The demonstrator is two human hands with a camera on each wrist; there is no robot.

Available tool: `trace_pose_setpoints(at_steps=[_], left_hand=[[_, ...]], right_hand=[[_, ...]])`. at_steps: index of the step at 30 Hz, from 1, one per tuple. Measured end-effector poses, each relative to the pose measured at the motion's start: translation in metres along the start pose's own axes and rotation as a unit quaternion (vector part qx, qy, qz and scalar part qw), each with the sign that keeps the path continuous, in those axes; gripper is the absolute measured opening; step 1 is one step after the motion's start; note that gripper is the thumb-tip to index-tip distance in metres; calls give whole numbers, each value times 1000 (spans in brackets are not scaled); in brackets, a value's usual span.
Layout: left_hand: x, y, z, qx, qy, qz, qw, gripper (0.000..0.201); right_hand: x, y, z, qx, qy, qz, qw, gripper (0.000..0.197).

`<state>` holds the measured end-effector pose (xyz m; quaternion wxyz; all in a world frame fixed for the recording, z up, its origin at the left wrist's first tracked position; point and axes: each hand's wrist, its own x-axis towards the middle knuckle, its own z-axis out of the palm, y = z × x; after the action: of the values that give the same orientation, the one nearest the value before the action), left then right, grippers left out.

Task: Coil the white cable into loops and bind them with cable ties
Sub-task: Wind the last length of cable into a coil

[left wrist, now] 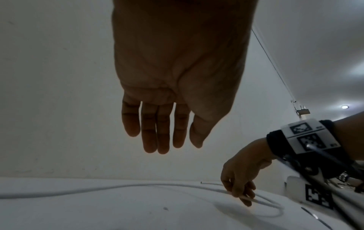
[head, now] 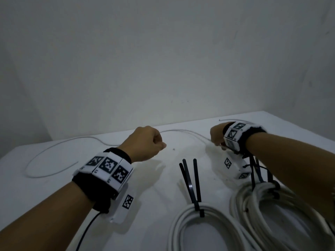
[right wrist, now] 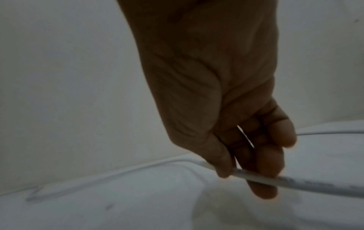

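A loose white cable [head: 181,130] snakes over the white table [head: 54,196], from a wide bend at the far left to my right hand [head: 217,136]. My right hand [right wrist: 242,174] pinches this cable [right wrist: 315,183] between thumb and fingers, just above the tabletop. In the left wrist view the right hand [left wrist: 240,179] sits on the cable [left wrist: 138,186], near its free end. My left hand [head: 148,142] hovers above the table to the left of it. Its fingers [left wrist: 163,132] hang straight and hold nothing.
Two bound white cable coils lie at the front right: one [head: 181,223] with black cable ties [head: 190,183] sticking up, another [head: 262,205] under my right forearm. A plain wall stands close behind the table's far edge.
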<state>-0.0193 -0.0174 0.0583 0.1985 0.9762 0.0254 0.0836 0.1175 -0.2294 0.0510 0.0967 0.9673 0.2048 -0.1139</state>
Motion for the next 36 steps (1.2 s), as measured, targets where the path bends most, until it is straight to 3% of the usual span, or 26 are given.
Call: trace_pose_setpoints(at_steps=[3, 6, 10, 12, 13, 15, 20, 25, 26, 27, 29, 31, 33, 34, 36], left_hand=[[-18, 10, -19, 4, 22, -2, 1000, 28], [-36, 32, -35, -5, 51, 9, 999, 41], [-54, 79, -49, -61, 111, 59, 990, 71], [-62, 106, -51, -114, 106, 92, 984, 67], [-66, 117, -52, -153, 104, 112, 976, 54], [-74, 134, -50, -242, 120, 144, 952, 24], [-88, 136, -51, -386, 210, 98, 893, 27], [-91, 96, -70, -539, 256, -10, 802, 28], [-93, 87, -72, -536, 251, -31, 806, 26], [-94, 78, -73, -498, 242, -52, 831, 22], [-99, 67, -72, -336, 226, -74, 911, 13], [-104, 70, -69, -179, 239, -14, 954, 49], [-108, 87, -71, -94, 275, 85, 953, 69], [-107, 99, -73, -63, 285, 115, 950, 67], [-105, 119, -79, -44, 303, 131, 943, 36]], right_hand=[[-22, 7, -36, 19, 39, -5, 999, 19], [-72, 13, -77, 31, 160, -39, 986, 27], [-148, 6, -106, 63, 255, -107, 959, 21], [-180, -3, -111, 83, 280, -137, 946, 20], [-191, -6, -110, 92, 289, -147, 941, 21], [-210, -7, -105, 129, 306, -166, 929, 20], [-227, 26, -78, 308, 287, -170, 891, 28], [-211, 83, -27, 430, 206, -63, 877, 37], [-206, 90, -20, 443, 208, -42, 871, 39], [-201, 93, -16, 457, 223, -30, 860, 40], [-196, 87, -19, 452, 278, -30, 847, 40], [-198, 69, -35, 404, 312, -53, 858, 40], [-203, 46, -56, 358, 328, -94, 869, 40], [-206, 35, -67, 339, 336, -112, 872, 40], [-211, 20, -87, 325, 348, -145, 867, 38]])
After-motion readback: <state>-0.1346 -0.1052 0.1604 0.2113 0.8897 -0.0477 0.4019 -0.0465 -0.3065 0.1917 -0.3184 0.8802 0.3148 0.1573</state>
